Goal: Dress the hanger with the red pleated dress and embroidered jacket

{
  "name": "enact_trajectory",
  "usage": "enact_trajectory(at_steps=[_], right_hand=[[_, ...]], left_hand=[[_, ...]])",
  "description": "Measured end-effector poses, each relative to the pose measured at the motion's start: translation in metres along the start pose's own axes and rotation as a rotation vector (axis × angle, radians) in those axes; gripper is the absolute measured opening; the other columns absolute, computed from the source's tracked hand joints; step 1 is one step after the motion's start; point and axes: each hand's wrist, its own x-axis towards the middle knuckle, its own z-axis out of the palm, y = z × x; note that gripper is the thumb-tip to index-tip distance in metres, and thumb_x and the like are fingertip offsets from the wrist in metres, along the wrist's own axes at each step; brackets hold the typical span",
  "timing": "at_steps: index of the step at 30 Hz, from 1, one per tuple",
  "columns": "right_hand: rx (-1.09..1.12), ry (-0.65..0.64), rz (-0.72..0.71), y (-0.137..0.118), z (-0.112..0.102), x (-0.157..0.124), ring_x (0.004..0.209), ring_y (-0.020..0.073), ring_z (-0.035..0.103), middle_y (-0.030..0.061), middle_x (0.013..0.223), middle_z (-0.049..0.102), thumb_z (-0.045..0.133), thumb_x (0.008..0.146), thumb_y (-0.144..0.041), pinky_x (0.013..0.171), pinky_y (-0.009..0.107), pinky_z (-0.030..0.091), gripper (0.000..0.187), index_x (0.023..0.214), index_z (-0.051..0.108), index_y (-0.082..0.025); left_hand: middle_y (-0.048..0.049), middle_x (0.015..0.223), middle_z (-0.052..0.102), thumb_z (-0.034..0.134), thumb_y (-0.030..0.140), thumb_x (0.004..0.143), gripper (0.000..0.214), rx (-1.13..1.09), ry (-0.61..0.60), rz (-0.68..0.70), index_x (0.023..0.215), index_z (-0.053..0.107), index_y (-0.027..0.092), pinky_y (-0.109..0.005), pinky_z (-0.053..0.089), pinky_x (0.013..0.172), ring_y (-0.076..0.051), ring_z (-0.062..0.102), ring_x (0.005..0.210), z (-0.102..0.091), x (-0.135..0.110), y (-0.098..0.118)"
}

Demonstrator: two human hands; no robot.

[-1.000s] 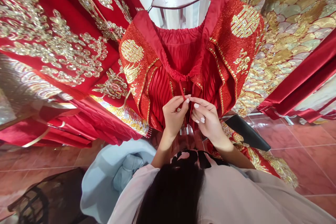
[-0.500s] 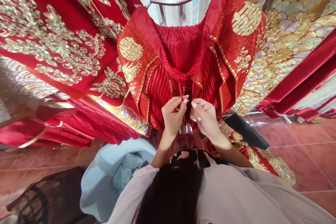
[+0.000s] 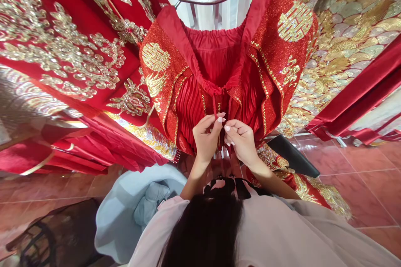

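A red pleated skirt with a gathered drawstring waist hangs in front of me, its glittery red panels edged with gold beads. Two red cords come down from the waistband's front. My left hand pinches the left drawstring between thumb and forefinger. Close beside it, my right hand is closed round the lower end of the right drawstring. The fingertips of both hands nearly meet, and the cord ends are mostly hidden by the fingers.
Above the skirt is a metal hanger. Red gowns with crystal beading crowd the left, and a gold scaled garment hangs right. A pale blue scalloped chair stands low left; a black flat object lies low right.
My right hand has shifted slightly left, bringing its fingertips closer to my left hand. The left hand keeps its pinch, almost still.
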Motion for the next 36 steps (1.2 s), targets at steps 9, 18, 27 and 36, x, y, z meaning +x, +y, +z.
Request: enact_trajectory(at_steps=[9,18,27,36], right_hand=[[-0.622,-0.323,-0.372,0.013,-0.004,-0.022,0.049,0.0069,0.051,-0.0006,0.059,0.059,0.051,0.087,-0.023,0.049,0.018,0.040,0.023,0.070,0.066,-0.016],[-0.699,0.184,-0.415,-0.009,-0.031,0.040,0.046,0.0065,0.048,-0.0006,0.069,0.063,0.047,0.086,-0.025,0.049,0.021,0.039,0.021,0.094,0.065,-0.017],[-0.420,-0.064,-0.039,-0.001,-0.011,0.060,0.043,0.0070,0.048,0.0017,0.057,0.061,0.059,0.078,-0.049,0.042,0.020,0.036,0.039,0.063,0.060,-0.014],[-0.120,-0.038,0.048,-0.006,-0.005,0.040,0.052,0.0083,0.057,0.0002,0.063,0.067,0.079,0.060,-0.035,0.052,0.020,0.047,0.024,0.072,0.069,-0.017]], left_hand=[[-0.0031,0.083,0.071,0.065,0.043,0.080,0.024,-0.307,0.093,-0.225,0.085,0.074,0.021,-0.020,0.051,0.069,-0.009,0.064,0.073,0.004,0.010,-0.010],[-0.0029,0.071,0.068,0.066,0.044,0.078,0.028,-0.267,0.046,-0.327,0.084,0.075,0.017,-0.020,0.049,0.063,-0.009,0.060,0.064,0.006,-0.001,-0.025],[-0.0037,0.067,0.068,0.061,0.043,0.081,0.030,-0.196,-0.055,-0.390,0.080,0.074,0.016,-0.021,0.049,0.061,-0.010,0.060,0.061,0.008,-0.013,-0.030],[-0.0060,0.076,0.071,0.066,0.041,0.076,0.028,-0.112,-0.124,-0.378,0.082,0.070,0.014,-0.024,0.050,0.063,-0.014,0.064,0.068,-0.010,-0.009,-0.037]])
